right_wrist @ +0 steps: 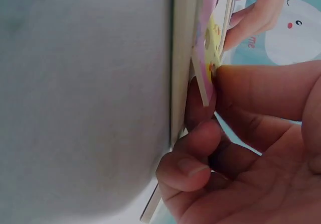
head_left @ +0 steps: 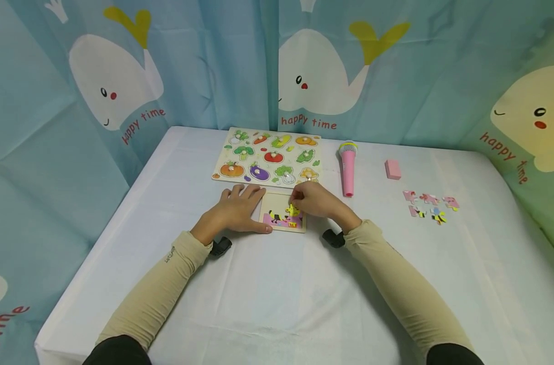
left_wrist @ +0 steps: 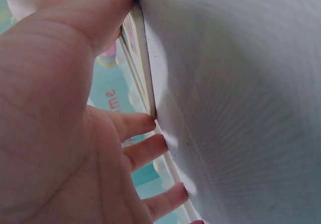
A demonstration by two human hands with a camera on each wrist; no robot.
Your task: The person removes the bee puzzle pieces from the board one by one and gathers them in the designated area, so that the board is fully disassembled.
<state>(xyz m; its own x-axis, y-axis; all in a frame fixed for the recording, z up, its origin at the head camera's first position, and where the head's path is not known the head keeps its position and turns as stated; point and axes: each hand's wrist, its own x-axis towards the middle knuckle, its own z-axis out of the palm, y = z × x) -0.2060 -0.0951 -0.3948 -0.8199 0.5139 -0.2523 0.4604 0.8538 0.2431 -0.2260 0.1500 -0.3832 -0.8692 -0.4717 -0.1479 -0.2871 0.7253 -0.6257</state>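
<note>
A small square wooden puzzle tray (head_left: 274,201) lies mid-table, its lower part filled with pink, yellow and black picture pieces. Spread and mostly straight, the fingers of my left hand (head_left: 238,210) rest along the tray's left side, with the thumb at its lower left corner. My right hand (head_left: 320,200) pinches a yellow and pink jigsaw piece (right_wrist: 204,78) between thumb and index finger at the tray's right side. In the right wrist view that piece is tilted, one edge raised above the tray. The other right fingers curl beneath and beside it.
Behind the tray lies a vegetable peg puzzle board (head_left: 240,167). A pink toy microphone (head_left: 348,172) and a pink block (head_left: 393,170) are to its right. Several loose jigsaw pieces (head_left: 429,199) lie farther right. Blue printed curtains (head_left: 240,66) hang around the table.
</note>
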